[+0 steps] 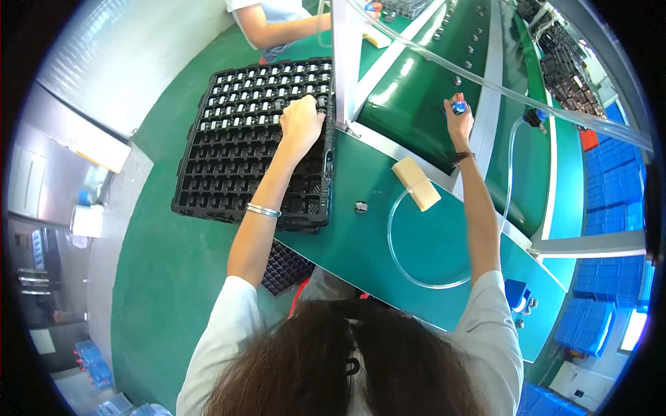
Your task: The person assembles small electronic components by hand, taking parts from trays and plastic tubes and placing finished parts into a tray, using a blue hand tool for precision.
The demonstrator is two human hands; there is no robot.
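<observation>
My left hand (302, 126) is over the right side of a black plastic tray (232, 186), its fingers bent down and closed among the pockets. Whatever lies between those fingertips is hidden. Small silvery metal parts (239, 107) fill the far rows of the tray; the nearer rows show bare pockets. Out over the green conveyor belt (406, 104), my right hand (458, 127) is closed around a small blue and red object (458, 105), whose kind I cannot make out. One loose metal part (361, 206) rests on the green table (340, 236) between my forearms.
A yellow sponge block (416, 184) and a looped clear hose (416, 277) lie on the table. A white post (345, 62) stands beside the tray. Several metal parts (469, 64) dot the belt. A co-worker's arm (295, 29) reaches in at the top. Blue crates (610, 277) are stacked at right.
</observation>
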